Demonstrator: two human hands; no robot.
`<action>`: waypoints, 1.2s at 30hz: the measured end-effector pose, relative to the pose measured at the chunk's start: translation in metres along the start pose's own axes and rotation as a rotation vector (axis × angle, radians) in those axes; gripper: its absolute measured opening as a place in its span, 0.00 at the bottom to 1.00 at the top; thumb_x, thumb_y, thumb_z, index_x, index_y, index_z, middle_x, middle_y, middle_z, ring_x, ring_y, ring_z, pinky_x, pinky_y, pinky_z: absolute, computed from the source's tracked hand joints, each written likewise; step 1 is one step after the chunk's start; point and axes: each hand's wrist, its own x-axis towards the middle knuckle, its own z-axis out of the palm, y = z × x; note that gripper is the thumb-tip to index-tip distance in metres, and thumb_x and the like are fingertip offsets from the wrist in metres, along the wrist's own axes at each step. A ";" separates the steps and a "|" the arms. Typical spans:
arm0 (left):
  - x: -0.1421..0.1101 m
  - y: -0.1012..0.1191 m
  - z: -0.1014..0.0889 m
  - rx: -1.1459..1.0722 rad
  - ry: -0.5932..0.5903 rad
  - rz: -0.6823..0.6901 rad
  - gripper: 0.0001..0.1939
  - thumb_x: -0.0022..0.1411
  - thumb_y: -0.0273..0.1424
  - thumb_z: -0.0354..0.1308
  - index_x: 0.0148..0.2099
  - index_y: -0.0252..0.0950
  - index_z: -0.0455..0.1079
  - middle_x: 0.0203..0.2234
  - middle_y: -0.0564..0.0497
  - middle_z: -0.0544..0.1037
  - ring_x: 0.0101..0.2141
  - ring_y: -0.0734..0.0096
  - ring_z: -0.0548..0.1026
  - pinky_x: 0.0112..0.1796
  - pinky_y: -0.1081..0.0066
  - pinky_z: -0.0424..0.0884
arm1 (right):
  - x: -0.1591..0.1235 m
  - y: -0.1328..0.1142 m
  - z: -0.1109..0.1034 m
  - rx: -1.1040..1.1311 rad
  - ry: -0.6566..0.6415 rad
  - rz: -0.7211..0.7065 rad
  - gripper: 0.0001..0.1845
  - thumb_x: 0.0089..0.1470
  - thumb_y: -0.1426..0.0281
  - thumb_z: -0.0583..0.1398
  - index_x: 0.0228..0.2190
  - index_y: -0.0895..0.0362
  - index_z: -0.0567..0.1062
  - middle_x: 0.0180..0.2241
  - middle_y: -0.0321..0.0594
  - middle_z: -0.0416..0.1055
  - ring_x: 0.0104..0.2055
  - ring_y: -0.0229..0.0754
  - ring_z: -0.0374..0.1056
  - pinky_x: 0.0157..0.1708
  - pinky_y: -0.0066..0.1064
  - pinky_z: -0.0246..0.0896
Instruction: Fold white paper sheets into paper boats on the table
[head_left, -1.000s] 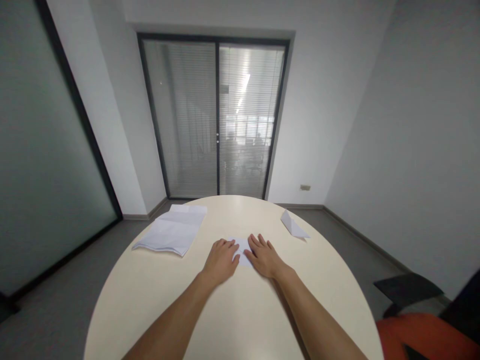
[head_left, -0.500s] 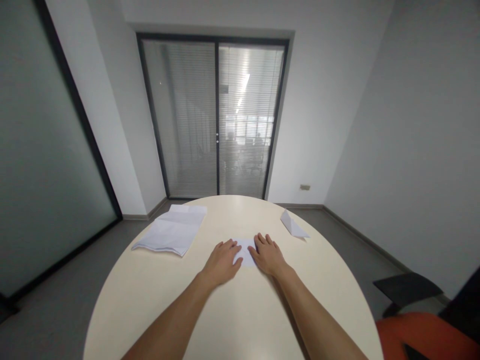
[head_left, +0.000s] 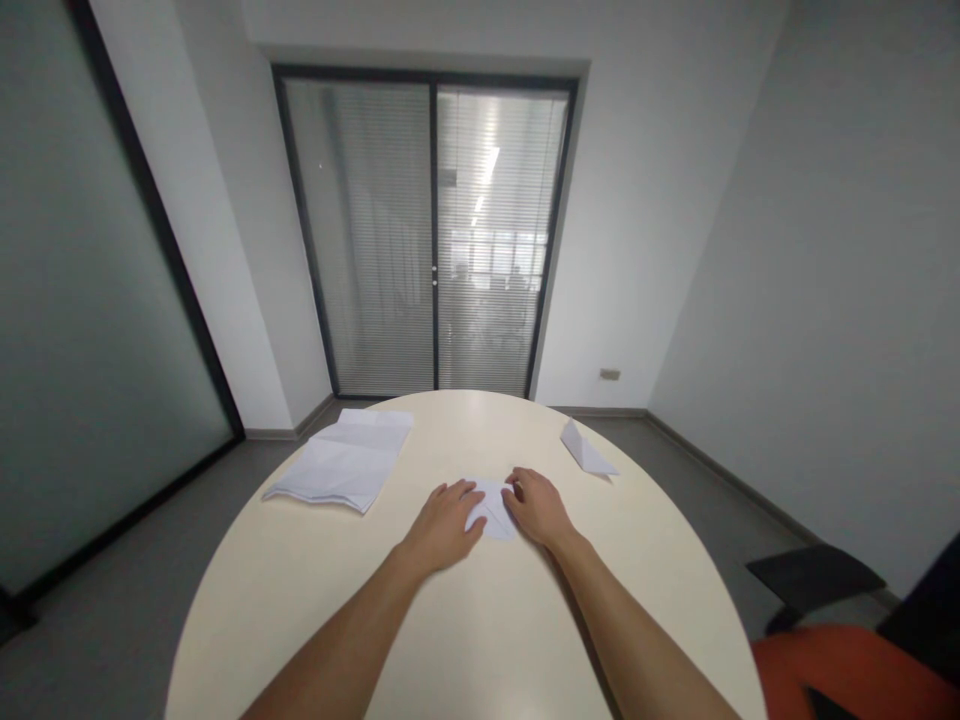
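A small folded sheet of white paper (head_left: 491, 508) lies flat on the table in front of me, crease lines showing on its face. My left hand (head_left: 448, 525) rests over its left edge, fingers stretched out and thumb apart. At the right edge is my right hand (head_left: 534, 507), its fingers curled in and the thumb close to the forefinger, pinching the paper's side. The right fingertips are partly hidden, as is the edge beneath them.
A stack of white paper sheets (head_left: 349, 460) lies at the table's left. On the far right sits a folded paper piece (head_left: 587, 452) with a raised point. The round cream table (head_left: 450, 640) has an orange chair (head_left: 847, 670) by its right side.
My right hand has gone from lying flat with fingers spread to curled fingers at the paper's right edge. More creases show on the paper. The left hand has hardly moved.
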 end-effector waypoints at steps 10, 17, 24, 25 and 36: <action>0.001 0.000 -0.002 0.010 -0.007 0.021 0.22 0.68 0.37 0.51 0.61 0.37 0.68 0.60 0.43 0.69 0.60 0.57 0.66 0.61 0.56 0.59 | 0.001 0.002 0.004 -0.044 0.069 0.085 0.10 0.58 0.66 0.56 0.35 0.57 0.75 0.38 0.46 0.76 0.43 0.46 0.69 0.45 0.33 0.58; 0.001 0.000 -0.002 0.016 -0.007 0.031 0.22 0.69 0.37 0.50 0.62 0.40 0.68 0.61 0.44 0.68 0.58 0.57 0.67 0.60 0.56 0.59 | 0.005 0.006 0.009 -0.043 0.050 0.147 0.14 0.58 0.62 0.56 0.31 0.56 0.78 0.47 0.50 0.75 0.54 0.53 0.66 0.54 0.41 0.55; 0.002 0.002 -0.006 0.015 -0.014 0.011 0.20 0.69 0.36 0.49 0.60 0.41 0.70 0.60 0.45 0.70 0.54 0.54 0.69 0.55 0.54 0.63 | 0.001 0.001 0.007 -0.051 0.019 0.178 0.20 0.56 0.55 0.57 0.28 0.55 0.80 0.59 0.48 0.68 0.63 0.60 0.57 0.60 0.51 0.50; 0.003 0.003 -0.007 0.014 -0.016 0.007 0.20 0.68 0.36 0.50 0.59 0.42 0.71 0.59 0.45 0.71 0.53 0.54 0.69 0.55 0.54 0.64 | 0.000 0.000 0.006 -0.059 0.021 0.180 0.21 0.56 0.54 0.57 0.27 0.55 0.80 0.59 0.49 0.68 0.64 0.61 0.56 0.60 0.52 0.49; 0.002 0.009 -0.011 -0.037 0.019 -0.058 0.23 0.62 0.36 0.56 0.59 0.43 0.69 0.48 0.45 0.73 0.49 0.56 0.69 0.52 0.59 0.65 | 0.002 -0.003 0.000 0.045 -0.033 0.093 0.24 0.56 0.48 0.57 0.25 0.55 0.77 0.55 0.47 0.71 0.61 0.58 0.60 0.60 0.51 0.49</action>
